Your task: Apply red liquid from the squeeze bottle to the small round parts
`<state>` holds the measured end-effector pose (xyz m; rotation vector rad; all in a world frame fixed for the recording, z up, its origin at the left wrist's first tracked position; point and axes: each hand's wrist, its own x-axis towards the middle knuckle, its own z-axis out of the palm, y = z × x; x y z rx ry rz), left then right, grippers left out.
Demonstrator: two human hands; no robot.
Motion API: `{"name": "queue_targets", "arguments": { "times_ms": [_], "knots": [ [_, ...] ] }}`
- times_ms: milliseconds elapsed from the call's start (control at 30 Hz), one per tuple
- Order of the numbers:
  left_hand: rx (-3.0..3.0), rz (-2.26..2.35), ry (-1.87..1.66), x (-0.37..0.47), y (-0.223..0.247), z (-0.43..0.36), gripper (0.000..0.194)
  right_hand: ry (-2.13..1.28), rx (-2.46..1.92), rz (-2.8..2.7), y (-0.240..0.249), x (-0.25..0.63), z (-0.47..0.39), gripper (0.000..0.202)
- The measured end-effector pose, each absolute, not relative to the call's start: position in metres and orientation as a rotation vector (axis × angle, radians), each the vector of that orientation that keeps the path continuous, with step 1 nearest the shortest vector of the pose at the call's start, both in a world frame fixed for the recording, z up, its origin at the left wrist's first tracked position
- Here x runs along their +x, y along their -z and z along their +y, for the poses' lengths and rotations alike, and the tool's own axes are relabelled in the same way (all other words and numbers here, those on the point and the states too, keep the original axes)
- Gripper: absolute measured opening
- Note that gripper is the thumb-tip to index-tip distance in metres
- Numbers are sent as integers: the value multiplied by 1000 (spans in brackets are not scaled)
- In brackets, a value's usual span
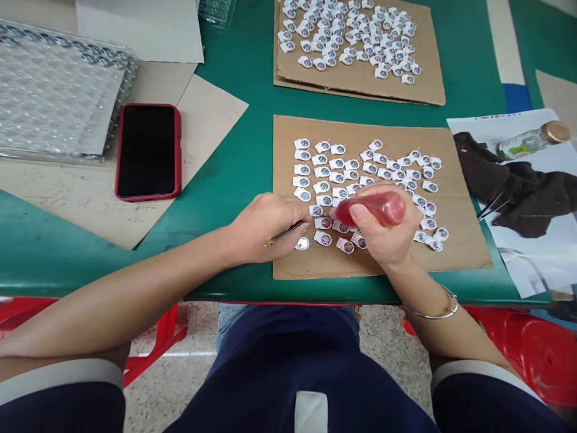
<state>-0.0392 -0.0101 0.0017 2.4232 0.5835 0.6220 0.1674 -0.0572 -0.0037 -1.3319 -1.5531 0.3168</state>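
Observation:
In the head view, my right hand (392, 231) is wrapped round a red squeeze bottle (372, 209), its tip pointing left at the small parts. My left hand (270, 228) is closed over the left edge of the cardboard sheet (383, 267), with thin metal tweezers (283, 233) in it. Its fingertips are beside a small white tabbed piece with a round dark centre (315, 210). Many like pieces lie in rough rows on the sheet. One piece near my left hand has a pale, silvery centre (302, 243). The bottle's tip is partly blurred.
A second cardboard sheet (360, 87) with more white pieces lies farther back. To the left are a red-cased phone (148, 151) and a clear plastic tray (54, 96). On the right, a small glass jar (527, 143) and a dark cloth (525, 198) rest on printed paper.

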Motion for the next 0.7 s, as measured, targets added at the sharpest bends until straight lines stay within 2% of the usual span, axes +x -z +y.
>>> {"name": "queue_targets", "arguments": {
  "times_ms": [700],
  "knots": [
    [2139,821,-659,-37,3,-1,5,-382,-1293,-1586,4,163,-57,18]
  ]
}}
